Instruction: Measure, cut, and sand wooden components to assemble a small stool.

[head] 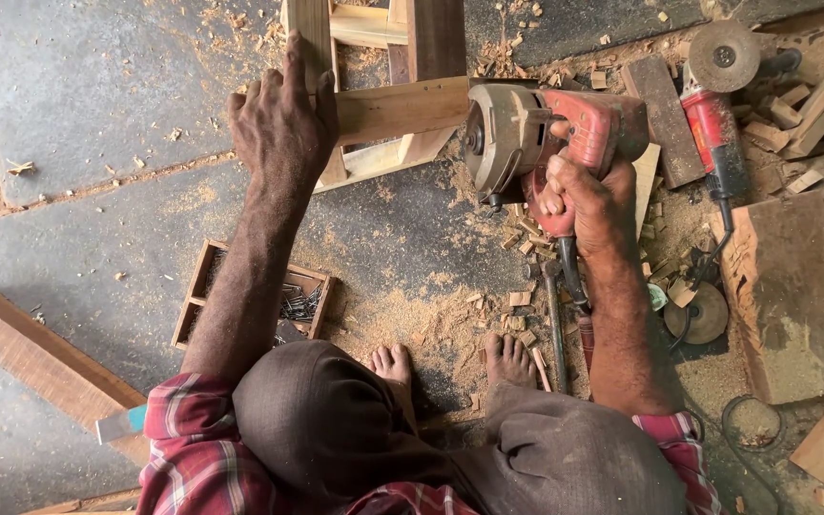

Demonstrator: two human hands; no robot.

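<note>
My left hand (281, 127) presses down on a pale wooden rail (402, 107) of a small wooden frame (431, 38) that lies on the stone floor. My right hand (588, 195) grips the handle of a red and grey power saw (526, 129), whose round blade guard sits against the right end of that rail. The blade's edge is hidden by the guard. My bare feet (450, 362) rest on the sawdust-covered floor below the saw.
A red angle grinder (717, 105) lies at the upper right among wood offcuts. A thick wood block (789, 296) sits at right. An open wooden box of nails (302, 300) is at left, with a long plank (40, 358) beyond. A hammer (553, 324) lies near my right foot.
</note>
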